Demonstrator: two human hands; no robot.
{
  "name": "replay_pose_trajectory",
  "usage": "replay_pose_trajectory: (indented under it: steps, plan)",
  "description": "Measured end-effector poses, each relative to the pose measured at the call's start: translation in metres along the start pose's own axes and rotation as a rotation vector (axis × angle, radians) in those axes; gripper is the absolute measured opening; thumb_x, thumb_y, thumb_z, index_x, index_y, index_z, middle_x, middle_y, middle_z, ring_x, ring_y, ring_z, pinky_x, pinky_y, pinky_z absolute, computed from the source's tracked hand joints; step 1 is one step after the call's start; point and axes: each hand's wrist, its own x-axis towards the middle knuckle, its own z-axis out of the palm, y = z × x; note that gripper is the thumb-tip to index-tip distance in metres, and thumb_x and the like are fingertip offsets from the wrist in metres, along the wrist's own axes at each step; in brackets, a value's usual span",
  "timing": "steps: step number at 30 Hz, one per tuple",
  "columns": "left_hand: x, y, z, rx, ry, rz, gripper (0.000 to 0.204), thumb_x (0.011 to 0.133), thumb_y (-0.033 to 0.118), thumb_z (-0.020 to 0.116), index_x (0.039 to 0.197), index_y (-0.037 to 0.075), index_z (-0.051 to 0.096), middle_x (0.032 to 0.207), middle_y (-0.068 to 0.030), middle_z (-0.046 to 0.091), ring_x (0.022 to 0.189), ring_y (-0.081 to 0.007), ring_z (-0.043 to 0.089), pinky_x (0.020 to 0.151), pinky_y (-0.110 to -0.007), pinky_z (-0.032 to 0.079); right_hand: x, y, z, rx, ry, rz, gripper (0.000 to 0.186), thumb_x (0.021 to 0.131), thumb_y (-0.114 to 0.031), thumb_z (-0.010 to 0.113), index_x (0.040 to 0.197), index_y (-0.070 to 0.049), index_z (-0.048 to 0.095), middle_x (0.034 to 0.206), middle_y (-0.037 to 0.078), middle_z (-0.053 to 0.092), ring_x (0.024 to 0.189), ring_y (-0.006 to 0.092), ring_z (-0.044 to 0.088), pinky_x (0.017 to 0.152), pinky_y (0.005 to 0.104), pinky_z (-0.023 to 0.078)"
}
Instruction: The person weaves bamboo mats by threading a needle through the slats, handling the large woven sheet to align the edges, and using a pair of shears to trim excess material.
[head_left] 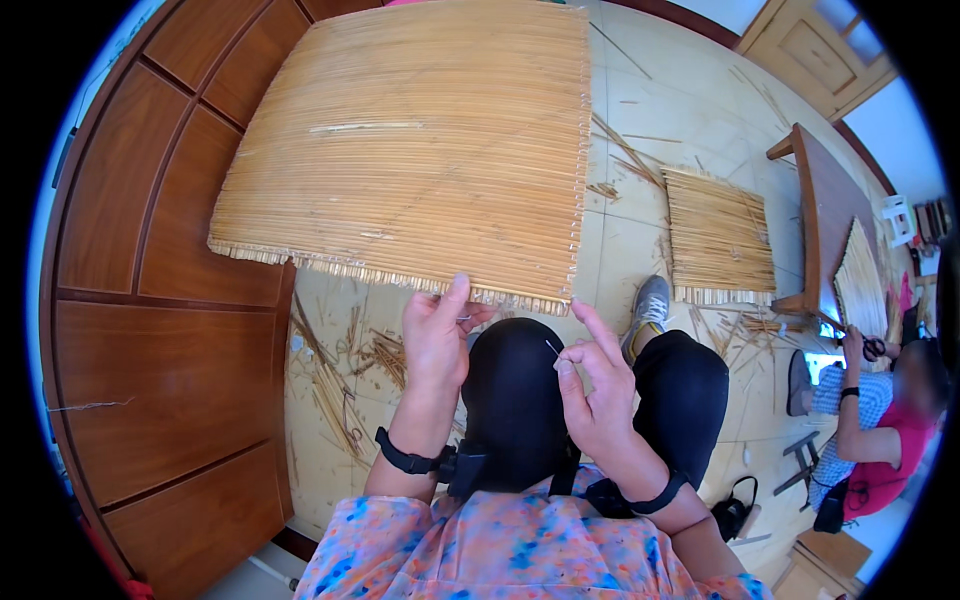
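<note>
A large mat of straw-coloured stalks (400, 150) spreads out ahead of me, with pale stitching along its right edge and cut stalk ends along its near edge. My left hand (436, 328) grips the near edge, thumb on top and fingers underneath. Close to the mat's near right corner is my right hand (600, 385), its index finger reaching toward that corner. Between its thumb and another finger it pinches a thin needle (553, 348), whose tip sticks out to the left. Any thread on it is too fine to make out.
Wooden cabinets (150, 400) stand on the left. Loose stalks (335, 400) and scissors litter the tiled floor. A smaller stalk mat (718, 235) lies at right, beside a wooden table (835, 200). At far right a seated person (885, 440) holds scissors near another mat (862, 285).
</note>
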Motion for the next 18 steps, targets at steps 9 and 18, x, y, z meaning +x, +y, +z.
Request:
replay_pose_trajectory:
  steps: [9,18]
  plan:
    - [0.0,0.008,-0.016,-0.118,-0.147,-0.081,0.059,0.098,0.052,0.026,0.119,0.002,0.05,0.101,-0.0147,0.065,0.084,-0.0264,0.067,0.073,-0.033,0.056,-0.002,0.006,0.0,0.074,0.04,0.074,0.006,0.086,-0.006,0.055,0.083,-0.001,0.056,0.13,0.029,0.048,0.113,0.0374,0.056,0.094,0.0395,0.042]
    - [-0.005,0.008,-0.018,-0.183,-0.105,-0.143,0.059,0.098,0.053,0.027,0.114,0.003,0.052,0.093,-0.0105,0.063,0.088,-0.0325,0.066,0.078,-0.04,0.054,-0.005,0.018,0.007,0.364,-0.033,0.263,0.01,0.088,-0.007,0.055,0.081,0.0,0.056,0.131,0.031,0.048,0.122,0.0322,0.049,0.1,0.0391,0.036]
